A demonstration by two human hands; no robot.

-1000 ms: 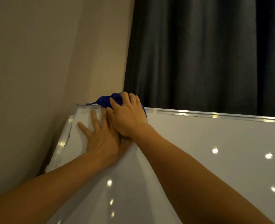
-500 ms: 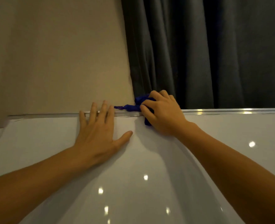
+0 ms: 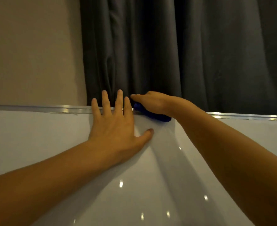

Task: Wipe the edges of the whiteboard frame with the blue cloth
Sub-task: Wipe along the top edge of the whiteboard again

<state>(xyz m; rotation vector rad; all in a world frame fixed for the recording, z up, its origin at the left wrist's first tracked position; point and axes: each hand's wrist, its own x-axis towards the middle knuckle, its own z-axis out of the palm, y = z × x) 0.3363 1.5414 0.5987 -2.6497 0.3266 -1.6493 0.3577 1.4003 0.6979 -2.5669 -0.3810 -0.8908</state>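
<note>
Head view: left hand [image 3: 114, 128] lies flat on the whiteboard [image 3: 37, 136], fingers [image 3: 105, 101] spread open, tips reaching past the metal frame [image 3: 37, 108] at 12 o'clock. Right hand [image 3: 152, 102], at 2 o'clock from the left hand, presses the blue cloth [image 3: 152, 115] onto the frame's top edge, fingers closed over the cloth. Dark curtain [image 3: 183, 51] hangs behind; wall [image 3: 33, 49] at 10 o'clock.

blue cloth [image 3: 152, 115] bunched on frame edge [image 3: 37, 108]
</note>
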